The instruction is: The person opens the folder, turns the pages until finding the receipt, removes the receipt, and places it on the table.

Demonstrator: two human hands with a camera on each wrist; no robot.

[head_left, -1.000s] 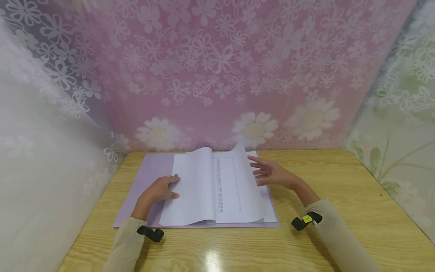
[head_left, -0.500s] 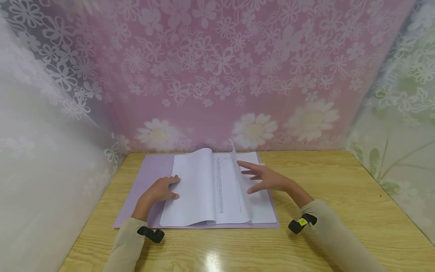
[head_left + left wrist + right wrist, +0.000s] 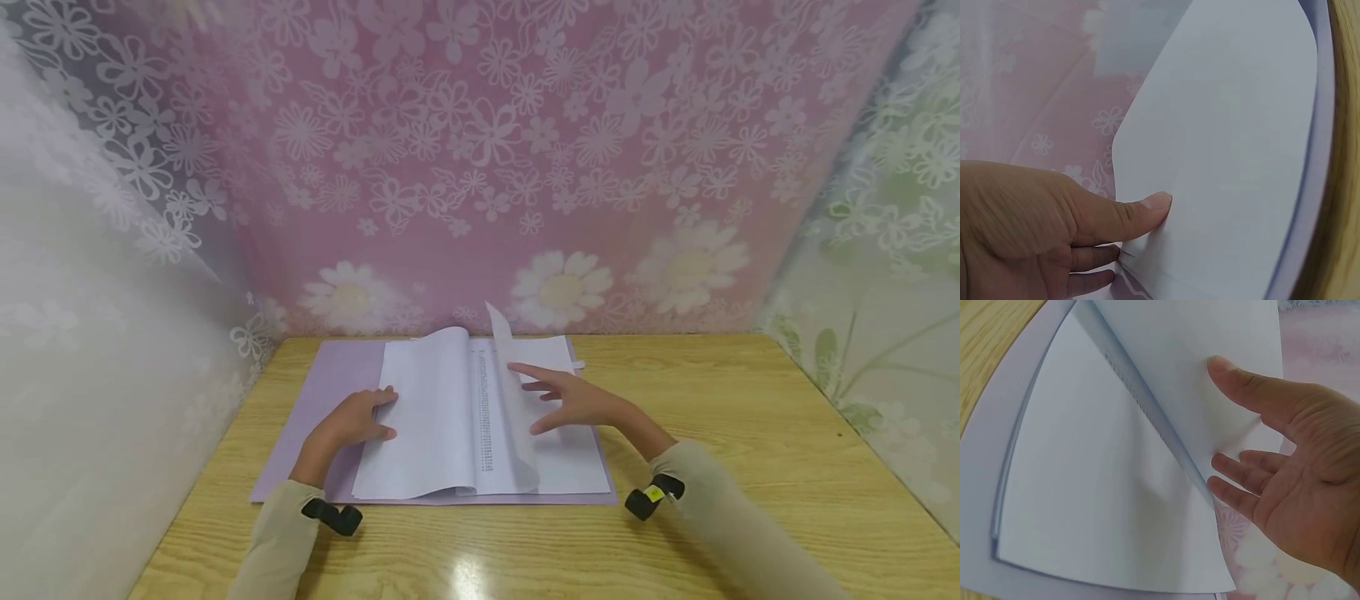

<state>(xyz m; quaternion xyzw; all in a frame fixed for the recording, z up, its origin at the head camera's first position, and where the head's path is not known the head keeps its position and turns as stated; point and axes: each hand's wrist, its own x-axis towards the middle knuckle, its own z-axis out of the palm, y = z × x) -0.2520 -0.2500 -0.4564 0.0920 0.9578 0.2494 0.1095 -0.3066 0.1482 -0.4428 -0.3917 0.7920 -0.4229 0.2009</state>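
Note:
A lavender folder [image 3: 347,362] lies spread on the table, holding a stack of white pages. My left hand [image 3: 356,417] rests at the outer edge of the turned pages [image 3: 423,425], thumb [image 3: 1154,209] on top and other fingertips at the paper's edge. Over the right half, one sheet [image 3: 517,437] stands half raised and leans leftward. My right hand [image 3: 581,402] is at its right side, fingers spread and extended, index fingertip against the sheet. In the right wrist view the thumb [image 3: 1222,365] lies over the paper. A printed column [image 3: 485,417] shows near the fold.
The folder lies on a wood-grain table [image 3: 720,400] near its back edge. A pink floral curtain [image 3: 480,192] hangs close behind, with pale hangings at both sides. A small white tab [image 3: 578,364] sticks out past the folder's right edge.
My right hand has moved left, and the raised sheet has swung left with it, covering more of the print and exposing more of the white page beneath. My left hand has stayed put.

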